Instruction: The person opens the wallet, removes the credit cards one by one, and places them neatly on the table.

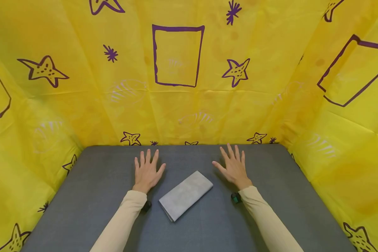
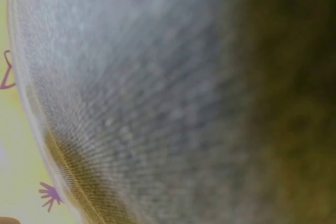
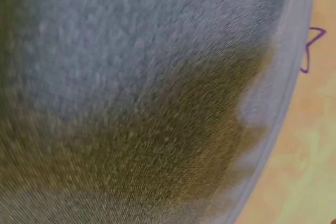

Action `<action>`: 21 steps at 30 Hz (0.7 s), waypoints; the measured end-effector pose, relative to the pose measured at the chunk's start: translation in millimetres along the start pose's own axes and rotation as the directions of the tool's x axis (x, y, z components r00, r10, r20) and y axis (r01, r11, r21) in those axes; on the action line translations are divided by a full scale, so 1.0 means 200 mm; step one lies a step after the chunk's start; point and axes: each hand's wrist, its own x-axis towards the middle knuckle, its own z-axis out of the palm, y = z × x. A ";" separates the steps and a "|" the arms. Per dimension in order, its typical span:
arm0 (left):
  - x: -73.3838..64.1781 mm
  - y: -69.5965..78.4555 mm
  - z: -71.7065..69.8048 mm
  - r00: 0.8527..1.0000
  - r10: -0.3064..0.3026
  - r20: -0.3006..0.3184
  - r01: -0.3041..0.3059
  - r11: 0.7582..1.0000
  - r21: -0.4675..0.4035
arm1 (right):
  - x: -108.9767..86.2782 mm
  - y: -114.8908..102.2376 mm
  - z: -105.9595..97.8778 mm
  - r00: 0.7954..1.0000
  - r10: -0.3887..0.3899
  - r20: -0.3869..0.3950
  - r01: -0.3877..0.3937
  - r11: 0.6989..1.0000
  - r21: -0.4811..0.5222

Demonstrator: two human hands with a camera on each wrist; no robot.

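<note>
A folded light grey cloth (image 1: 186, 196) lies slanted on the dark grey table (image 1: 201, 231), its right end farther from me. To its left my left hand (image 1: 147, 173) rests palm down with fingers spread, apart from the cloth. On the other side my right hand (image 1: 234, 169) lies likewise, fingers spread and pointing to the back edge. Neither hand holds anything. Close, blurred table surface fills most of the left wrist view, and the right wrist view shows the table (image 3: 131, 51) with a hand's shadow across it.
Yellow curtains (image 1: 176, 115) with purple starfish drawings enclose the table at the back and both sides. Small dark wrist cameras sit at the left cuff (image 1: 146, 206) and the right cuff (image 1: 236, 198).
</note>
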 end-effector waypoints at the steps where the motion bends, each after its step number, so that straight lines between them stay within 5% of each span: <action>1: -0.01 0.00 0.00 1.000 -0.003 0.004 0.003 1.000 -0.006 | -0.01 0.00 0.00 1.000 0.001 0.003 -0.001 1.000 0.011; 21: -0.10 0.02 -0.01 0.998 0.014 -0.064 -0.016 1.000 -0.023 | -0.12 -0.08 -0.04 0.999 -0.028 0.017 0.024 0.982 0.189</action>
